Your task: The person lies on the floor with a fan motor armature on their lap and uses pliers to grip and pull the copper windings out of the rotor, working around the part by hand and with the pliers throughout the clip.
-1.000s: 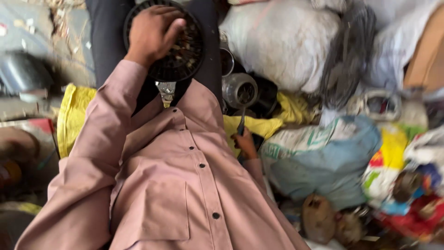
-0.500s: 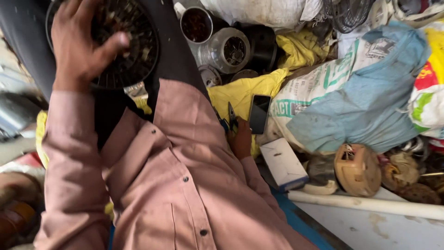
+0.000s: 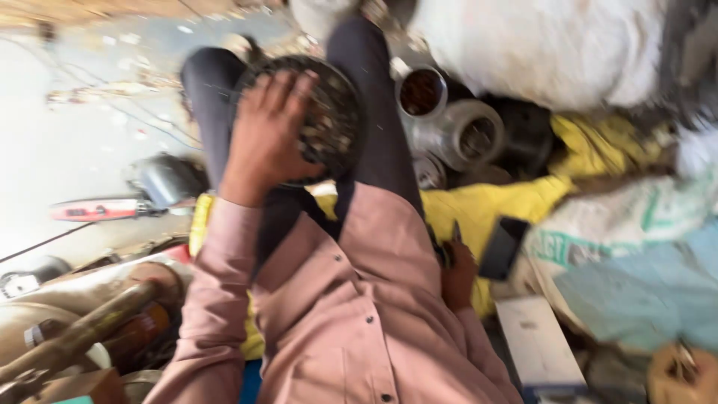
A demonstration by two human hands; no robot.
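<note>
I sit with dark trousers and a pink shirt. On my lap lies a round dark disc [image 3: 333,123] with a grille-like face. My left hand [image 3: 265,138] grips its left rim, fingers spread over the top. Down by my right hip, my right hand [image 3: 456,275] is closed around a thin dark tool [image 3: 454,233] that sticks up from the fist. This hand rests on a yellow cloth [image 3: 508,206], right beside a black phone [image 3: 502,247]. The frame is motion-blurred.
Metal pots [image 3: 471,135] and a tin [image 3: 421,90] stand past my right knee. Sacks, white [image 3: 553,45] and blue-white [image 3: 636,277], fill the right side, with a white box [image 3: 538,344] below. At left lie a red-handled power tool [image 3: 112,208] and rusty metal parts [image 3: 90,322].
The view has swung left and down, so the disc and my left hand now sit nearer the middle. My left hand stays on the disc; my right hand stays by my hip.
</note>
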